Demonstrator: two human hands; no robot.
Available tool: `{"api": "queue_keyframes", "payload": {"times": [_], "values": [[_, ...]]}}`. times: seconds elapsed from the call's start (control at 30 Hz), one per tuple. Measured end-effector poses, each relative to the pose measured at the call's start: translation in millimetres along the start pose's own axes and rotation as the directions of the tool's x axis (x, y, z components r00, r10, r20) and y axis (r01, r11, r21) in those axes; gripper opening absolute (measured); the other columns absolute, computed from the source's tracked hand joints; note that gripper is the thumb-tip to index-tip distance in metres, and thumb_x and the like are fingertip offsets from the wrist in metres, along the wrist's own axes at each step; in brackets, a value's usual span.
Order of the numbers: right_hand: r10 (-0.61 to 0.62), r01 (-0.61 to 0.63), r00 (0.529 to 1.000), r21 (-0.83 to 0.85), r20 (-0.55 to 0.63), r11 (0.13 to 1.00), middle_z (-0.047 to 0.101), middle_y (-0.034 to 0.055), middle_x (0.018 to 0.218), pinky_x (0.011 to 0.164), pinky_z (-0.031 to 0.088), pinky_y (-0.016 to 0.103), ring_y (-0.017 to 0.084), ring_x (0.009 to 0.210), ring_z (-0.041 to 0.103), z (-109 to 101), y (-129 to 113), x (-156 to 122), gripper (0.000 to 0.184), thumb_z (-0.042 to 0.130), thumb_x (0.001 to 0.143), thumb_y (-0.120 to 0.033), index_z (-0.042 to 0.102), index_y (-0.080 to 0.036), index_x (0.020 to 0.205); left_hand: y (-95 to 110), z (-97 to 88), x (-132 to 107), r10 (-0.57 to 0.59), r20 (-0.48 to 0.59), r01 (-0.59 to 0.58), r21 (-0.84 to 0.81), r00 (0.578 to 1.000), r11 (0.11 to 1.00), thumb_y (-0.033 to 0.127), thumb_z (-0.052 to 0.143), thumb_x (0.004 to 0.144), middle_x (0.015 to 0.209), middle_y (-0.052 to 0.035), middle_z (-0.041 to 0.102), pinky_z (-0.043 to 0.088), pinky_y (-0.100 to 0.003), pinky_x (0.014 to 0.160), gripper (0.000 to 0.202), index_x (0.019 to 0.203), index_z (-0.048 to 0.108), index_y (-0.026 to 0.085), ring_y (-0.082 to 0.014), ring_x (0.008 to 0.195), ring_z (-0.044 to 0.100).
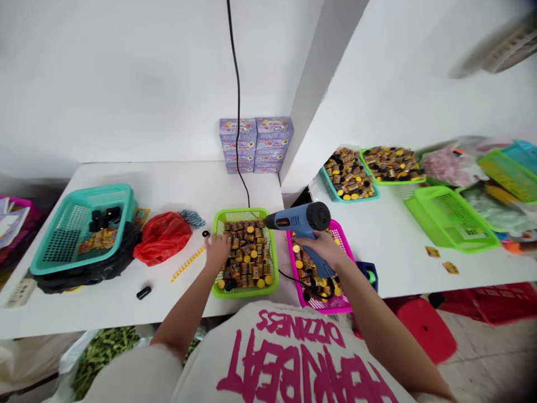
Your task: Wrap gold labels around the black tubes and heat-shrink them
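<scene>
My right hand [321,250] grips the handle of a blue heat gun [298,219], its nozzle pointing left over a green basket [243,215] full of small brown bottles with yellow caps. My left hand [218,249] rests on the left rim of that basket, fingers spread and touching the bottles. A black cord [238,101] runs down the wall to the gun. Under my right hand sits a pink basket [344,240] with more such bottles.
A teal basket [62,246] with black caps sits on a black bag at left, beside a red bag [161,238], a yellow strip and a black cap [143,293]. Purple boxes [255,144] stand against the wall. More baskets of bottles and an empty green basket [451,224] lie at right.
</scene>
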State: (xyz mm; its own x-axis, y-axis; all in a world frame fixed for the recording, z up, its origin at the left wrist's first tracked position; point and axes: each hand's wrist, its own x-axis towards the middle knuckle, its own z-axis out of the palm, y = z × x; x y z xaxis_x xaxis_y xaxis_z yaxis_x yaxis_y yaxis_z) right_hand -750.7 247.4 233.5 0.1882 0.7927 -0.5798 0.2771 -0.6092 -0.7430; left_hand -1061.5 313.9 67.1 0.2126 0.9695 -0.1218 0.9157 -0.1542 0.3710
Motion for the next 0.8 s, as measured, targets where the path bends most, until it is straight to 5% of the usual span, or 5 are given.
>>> {"api": "queue_keyframes", "payload": {"times": [0.2,0.37,0.57,0.67,0.8], "values": [[-0.055,0.059,0.995,-0.049,0.086,0.997,0.055,-0.0006,0.045,0.042,0.041,0.023,0.012,0.039,0.052,54.0,-17.8,36.0,0.016,0.065,0.073,-0.029,0.058,-0.018,0.064,-29.8,-12.9,-86.7,-0.267,-0.085,0.269,0.016,0.960,0.963,0.036,0.040,0.098,0.148,-0.0189,0.047,0.032,-0.067,0.104,0.046,0.138,0.055,0.018,-0.0424,0.133,0.041],[-0.094,0.098,0.995,-0.122,0.038,0.988,0.054,-0.0005,0.043,0.042,0.039,0.022,0.013,0.042,0.054,77.8,-30.2,64.1,0.016,0.068,0.069,-0.026,0.059,-0.017,0.060,-39.3,-29.1,-99.7,-0.428,-0.170,0.424,-0.062,0.888,0.904,0.039,0.035,0.100,0.151,-0.0204,0.040,0.034,-0.063,0.106,0.053,0.146,0.042,0.014,-0.0393,0.134,0.040],[-0.053,0.051,0.998,-0.096,-0.022,0.994,0.060,0.0012,0.052,0.041,0.040,0.023,0.014,0.041,0.056,40.1,-28.2,52.0,0.013,0.067,0.069,-0.027,0.060,-0.016,0.067,-29.2,-40.2,-47.4,-0.332,-0.132,0.319,-0.111,0.934,0.941,0.031,0.043,0.097,0.146,-0.0221,0.045,0.035,-0.057,0.110,0.050,0.143,0.042,0.011,-0.0369,0.135,0.042],[-0.046,0.040,0.996,-0.076,-0.073,0.996,0.061,0.0014,0.052,0.042,0.042,0.024,0.014,0.042,0.055,11.1,-24.2,29.0,0.017,0.066,0.073,-0.033,0.062,-0.016,0.069,5.6,-22.4,4.7,-0.118,-0.032,0.112,-0.136,0.993,0.984,0.024,0.049,0.096,0.135,-0.0143,0.057,0.039,-0.045,0.110,0.040,0.135,0.052,0.016,-0.0271,0.128,0.051],[-0.042,0.030,0.977,-0.057,-0.210,0.998,0.061,0.0004,0.052,0.044,0.042,0.025,0.014,0.045,0.056,-19.8,-17.0,-0.5,0.026,0.068,0.074,-0.042,0.062,-0.017,0.073,75.1,18.4,68.2,0.063,0.043,-0.056,-0.156,0.997,0.986,0.036,0.057,0.096,0.137,-0.0114,0.055,0.044,-0.052,0.105,0.040,0.132,0.055,0.018,-0.0265,0.123,0.055]]}}
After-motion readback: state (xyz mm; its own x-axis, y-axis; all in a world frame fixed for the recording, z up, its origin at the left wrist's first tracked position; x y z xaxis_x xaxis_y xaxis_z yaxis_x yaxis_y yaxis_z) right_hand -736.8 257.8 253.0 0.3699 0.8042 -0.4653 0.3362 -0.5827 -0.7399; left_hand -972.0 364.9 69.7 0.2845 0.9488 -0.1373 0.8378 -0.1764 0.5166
